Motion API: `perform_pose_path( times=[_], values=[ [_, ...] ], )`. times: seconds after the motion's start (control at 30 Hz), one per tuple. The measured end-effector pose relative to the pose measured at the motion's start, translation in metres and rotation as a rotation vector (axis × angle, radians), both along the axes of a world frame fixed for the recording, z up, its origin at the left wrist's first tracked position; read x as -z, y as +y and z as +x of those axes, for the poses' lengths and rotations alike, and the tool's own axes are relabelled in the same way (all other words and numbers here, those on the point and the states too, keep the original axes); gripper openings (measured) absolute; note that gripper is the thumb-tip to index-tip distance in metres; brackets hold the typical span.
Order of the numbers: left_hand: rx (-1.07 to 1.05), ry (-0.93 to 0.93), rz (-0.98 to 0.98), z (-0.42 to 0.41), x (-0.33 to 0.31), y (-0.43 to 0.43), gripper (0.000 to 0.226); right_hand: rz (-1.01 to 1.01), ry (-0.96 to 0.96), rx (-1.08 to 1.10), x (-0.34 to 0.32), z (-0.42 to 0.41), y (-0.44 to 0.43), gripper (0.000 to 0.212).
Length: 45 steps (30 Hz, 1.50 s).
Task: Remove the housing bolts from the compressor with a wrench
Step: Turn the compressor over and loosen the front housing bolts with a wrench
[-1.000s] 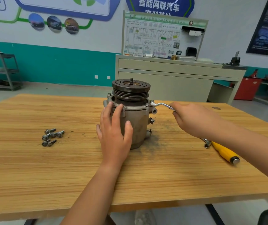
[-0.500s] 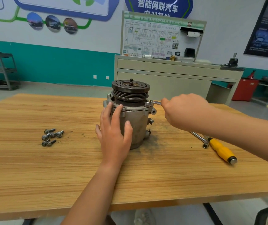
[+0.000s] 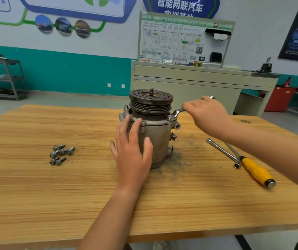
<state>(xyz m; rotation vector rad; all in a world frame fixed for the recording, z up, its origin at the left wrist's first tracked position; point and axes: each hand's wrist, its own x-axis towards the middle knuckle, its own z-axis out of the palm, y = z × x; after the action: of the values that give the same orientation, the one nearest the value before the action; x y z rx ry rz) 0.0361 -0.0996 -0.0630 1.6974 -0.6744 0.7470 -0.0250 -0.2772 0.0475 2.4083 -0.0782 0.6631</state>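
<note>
Compressor (image 3: pixel 155 139) braced, wrench (image 3: pixel 178 111) applied

The compressor stands upright on the table (image 3: pixel 36 195). The left hand (image 3: pixel 132 156) presses open-fingered against its near side. The right hand (image 3: pixel 207 114) covers the wrench handle at its upper right, grip unclear.

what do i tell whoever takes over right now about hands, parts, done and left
Left hand: flat against the compressor, steadying it upright on the table.
Right hand: holds the wrench, ring end on a flange bolt at the right.
Done: loose bolts lie left of the compressor.
Left: that flange bolt, plus a back-left bolt seated in the flange.
Socket bar and yellow screwdriver lie at the right.
</note>
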Motion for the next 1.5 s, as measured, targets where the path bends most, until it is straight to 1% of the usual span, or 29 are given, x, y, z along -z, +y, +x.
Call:
perform_pose_path(
  times=[0.07, 0.1, 0.17, 0.27, 0.3, 0.33, 0.4, 0.47, 0.53, 0.63, 0.73, 0.8, 0.87, 0.9, 0.97, 1.07, 1.23, 1.37, 1.5],
  values=[
    [-0.008, -0.012, -0.002, 0.001, 0.001, 0.0, 0.05, 0.096, -0.199, -0.14, 0.013, 0.016, -0.001, 0.028],
    [-0.011, -0.015, -0.004, 0.001, 0.001, -0.001, 0.05, 0.136, -0.243, -0.172, 0.018, 0.023, 0.001, 0.027],
    [-0.014, -0.013, -0.007, 0.002, 0.001, -0.001, 0.049, 0.188, -0.243, -0.195, 0.021, 0.033, 0.005, 0.026],
    [-0.007, -0.002, -0.014, 0.002, 0.0, -0.002, 0.049, 0.161, -0.207, -0.212, 0.015, 0.031, 0.0, 0.023],
    [-0.005, -0.001, -0.016, 0.002, 0.0, -0.002, 0.049, 0.171, -0.241, -0.211, 0.013, 0.025, -0.003, 0.021],
    [-0.002, 0.001, -0.017, 0.002, 0.0, -0.002, 0.049, 0.236, -0.299, -0.207, 0.01, 0.018, -0.006, 0.019],
    [0.002, 0.008, -0.019, 0.002, 0.0, -0.002, 0.05, 0.467, -0.417, -0.168, 0.005, 0.001, -0.004, 0.023],
    [0.002, 0.017, -0.017, 0.001, 0.0, -0.002, 0.05, 0.646, -0.41, -0.169, 0.002, -0.016, -0.001, 0.03],
    [0.006, 0.027, -0.013, 0.001, -0.001, -0.002, 0.05, 0.695, -0.267, -0.133, 0.0, -0.034, 0.004, 0.028],
    [0.011, 0.036, -0.014, 0.0, -0.001, -0.001, 0.047, 0.558, -0.02, 0.017, 0.003, -0.052, 0.017, 0.027],
    [0.012, 0.033, -0.012, -0.001, -0.001, -0.001, 0.05, 0.464, 0.083, 0.14, 0.005, -0.052, 0.032, 0.028],
    [0.016, 0.038, -0.01, -0.001, -0.001, -0.001, 0.048, 0.427, 0.103, 0.195, 0.005, -0.05, 0.042, 0.024],
    [0.018, 0.037, -0.015, 0.0, -0.001, -0.001, 0.047, 0.336, 0.114, 0.258, 0.002, -0.051, 0.051, 0.021],
    [0.015, 0.034, -0.018, 0.0, -0.001, -0.002, 0.046, 0.274, 0.129, 0.287, -0.001, -0.052, 0.056, 0.024],
    [0.007, 0.032, -0.021, 0.0, -0.002, -0.002, 0.046, 0.175, 0.178, 0.324, -0.006, -0.051, 0.068, 0.036],
    [0.009, 0.021, -0.026, 0.0, 0.0, -0.002, 0.047, 0.1, 0.261, 0.354, -0.013, -0.049, 0.08, 0.05],
    [0.016, 0.022, -0.035, -0.001, -0.001, -0.002, 0.048, -0.065, 0.295, 0.354, -0.02, -0.053, 0.076, 0.047],
    [0.017, 0.02, -0.043, -0.001, -0.001, -0.002, 0.049, -0.077, 0.31, 0.353, -0.021, -0.049, 0.077, 0.05],
    [0.014, 0.015, -0.027, -0.001, 0.0, -0.001, 0.049, -0.076, 0.29, 0.323, -0.018, -0.049, 0.067, 0.047]
  ],
)
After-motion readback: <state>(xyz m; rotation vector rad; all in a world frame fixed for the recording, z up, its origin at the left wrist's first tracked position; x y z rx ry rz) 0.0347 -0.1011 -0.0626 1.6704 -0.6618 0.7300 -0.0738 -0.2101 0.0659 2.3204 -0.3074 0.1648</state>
